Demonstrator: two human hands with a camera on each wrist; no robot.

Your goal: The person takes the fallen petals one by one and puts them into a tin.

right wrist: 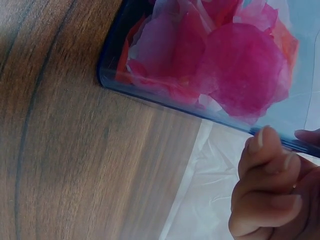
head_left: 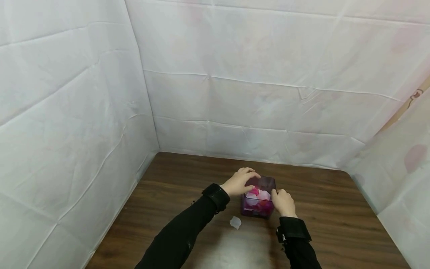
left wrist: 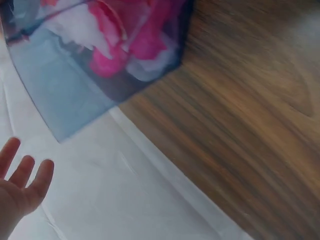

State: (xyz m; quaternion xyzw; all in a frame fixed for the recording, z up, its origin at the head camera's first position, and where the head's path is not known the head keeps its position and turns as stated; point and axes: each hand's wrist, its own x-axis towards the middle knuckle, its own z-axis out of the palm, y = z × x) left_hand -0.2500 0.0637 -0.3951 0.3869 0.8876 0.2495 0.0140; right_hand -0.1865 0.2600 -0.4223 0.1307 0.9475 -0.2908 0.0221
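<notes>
A see-through purple plastic box stands on the table with pink, white and red petals inside it. My right hand grips the box's right wall near the rim, the thumb on the inner side and the curled fingers outside. At the box's left side is my left hand, its fingers spread over the rim. Three of its fingers show apart from the box wall in the left wrist view; its thumb is out of that view. One loose white petal lies on the table in front of the box.
The table has a dark wood-grain top. White cloth hangs behind it, with more cloth along the left and right sides. Both sleeves are black, with a dark band at each wrist.
</notes>
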